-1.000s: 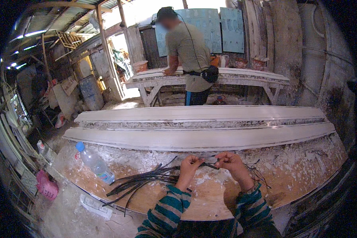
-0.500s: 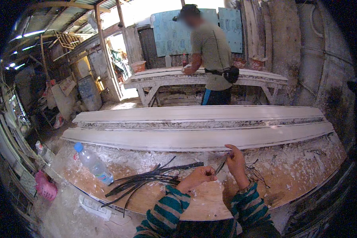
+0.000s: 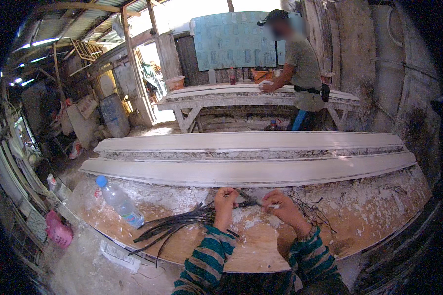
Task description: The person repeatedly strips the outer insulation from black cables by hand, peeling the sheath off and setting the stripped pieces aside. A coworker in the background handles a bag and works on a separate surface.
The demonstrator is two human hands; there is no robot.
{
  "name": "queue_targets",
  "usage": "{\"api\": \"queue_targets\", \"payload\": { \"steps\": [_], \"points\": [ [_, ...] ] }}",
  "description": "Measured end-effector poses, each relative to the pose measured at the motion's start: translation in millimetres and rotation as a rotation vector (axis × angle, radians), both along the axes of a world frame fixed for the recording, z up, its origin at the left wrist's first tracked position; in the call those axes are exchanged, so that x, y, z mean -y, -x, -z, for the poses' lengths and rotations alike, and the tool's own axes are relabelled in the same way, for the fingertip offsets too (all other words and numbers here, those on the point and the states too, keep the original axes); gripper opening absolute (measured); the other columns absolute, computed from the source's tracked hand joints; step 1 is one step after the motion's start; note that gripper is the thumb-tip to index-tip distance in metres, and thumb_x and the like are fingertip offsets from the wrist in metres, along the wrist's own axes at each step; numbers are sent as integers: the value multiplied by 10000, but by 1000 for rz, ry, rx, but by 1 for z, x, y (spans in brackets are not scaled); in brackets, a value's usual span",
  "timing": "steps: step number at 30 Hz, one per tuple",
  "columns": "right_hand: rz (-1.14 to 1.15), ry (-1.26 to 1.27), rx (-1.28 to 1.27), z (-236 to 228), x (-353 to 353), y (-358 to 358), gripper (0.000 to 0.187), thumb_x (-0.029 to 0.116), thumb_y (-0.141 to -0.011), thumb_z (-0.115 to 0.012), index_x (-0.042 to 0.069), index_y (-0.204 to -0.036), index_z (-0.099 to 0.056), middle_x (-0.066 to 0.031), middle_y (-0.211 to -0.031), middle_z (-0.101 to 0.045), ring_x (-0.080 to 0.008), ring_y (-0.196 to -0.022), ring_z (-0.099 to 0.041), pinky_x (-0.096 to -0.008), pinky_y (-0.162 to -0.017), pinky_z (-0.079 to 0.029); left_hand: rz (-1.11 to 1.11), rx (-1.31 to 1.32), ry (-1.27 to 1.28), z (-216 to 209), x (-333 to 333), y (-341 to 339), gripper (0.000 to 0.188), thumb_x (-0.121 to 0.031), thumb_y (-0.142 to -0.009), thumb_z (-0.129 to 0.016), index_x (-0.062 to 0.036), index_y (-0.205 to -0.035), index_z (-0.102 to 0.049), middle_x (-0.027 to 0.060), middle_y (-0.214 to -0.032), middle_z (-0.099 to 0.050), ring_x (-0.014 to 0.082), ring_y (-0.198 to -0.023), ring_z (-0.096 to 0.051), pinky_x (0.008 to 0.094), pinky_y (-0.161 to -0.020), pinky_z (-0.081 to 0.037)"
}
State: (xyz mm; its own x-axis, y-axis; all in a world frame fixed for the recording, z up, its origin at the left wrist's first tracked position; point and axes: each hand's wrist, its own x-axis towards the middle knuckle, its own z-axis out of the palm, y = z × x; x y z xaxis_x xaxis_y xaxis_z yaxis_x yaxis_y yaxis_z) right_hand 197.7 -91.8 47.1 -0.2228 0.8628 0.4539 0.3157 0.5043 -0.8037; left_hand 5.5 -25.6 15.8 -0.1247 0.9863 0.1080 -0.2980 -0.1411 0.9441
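A thin dark strip (image 3: 247,197) runs between my hands over the near side of the table. My left hand (image 3: 225,205) is closed on its left end, fingertips pinched together. My right hand (image 3: 282,208) pinches the other end; its fingers are slightly blurred. Below and left of my left hand lies a loose bundle of long black strips (image 3: 179,222), partly hidden by that hand and wrist. Beside my right hand, a tangle of thin dark strands (image 3: 316,212) rests on the wood.
Two long white moulded lengths (image 3: 251,169) lie across the table beyond my hands. A clear bottle with a blue cap (image 3: 119,200) lies at the left. White crumbs are scattered over the plywood (image 3: 253,250). At a far bench (image 3: 206,104), another person (image 3: 302,64) works; an orange tub (image 3: 262,74) stands there.
My left hand has moved up and turned upright; my right hand has come lower and slightly left. The strip now spans between them. The other person has shifted right along the far bench.
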Motion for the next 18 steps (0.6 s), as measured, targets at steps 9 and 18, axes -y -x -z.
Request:
{"api": "queue_targets", "payload": {
  "steps": [9,18],
  "points": [
    [-309,181,-91,-17,15,8,94,85,-738,-660,52,-825,-644,-91,-999,-577,-190,-990,-510,-340,-896,-371,124,-157,-35,1,1,-2,70,-60,-776,-575,-15,-815,-610,40,-747,-615,100,-578,-516,242,-522,-425],
    [-53,237,-260,-12,7,-5,89,30,-717,-646,36,-681,-564,-24,-754,-593,-124,-753,-546,-268,-720,-441,251,-585,-227,-5,19,-20,133,-149,-769,-659,-32,-741,-601,-21,-589,-528,60,-501,-458,214,-427,-353]
  ]
}}
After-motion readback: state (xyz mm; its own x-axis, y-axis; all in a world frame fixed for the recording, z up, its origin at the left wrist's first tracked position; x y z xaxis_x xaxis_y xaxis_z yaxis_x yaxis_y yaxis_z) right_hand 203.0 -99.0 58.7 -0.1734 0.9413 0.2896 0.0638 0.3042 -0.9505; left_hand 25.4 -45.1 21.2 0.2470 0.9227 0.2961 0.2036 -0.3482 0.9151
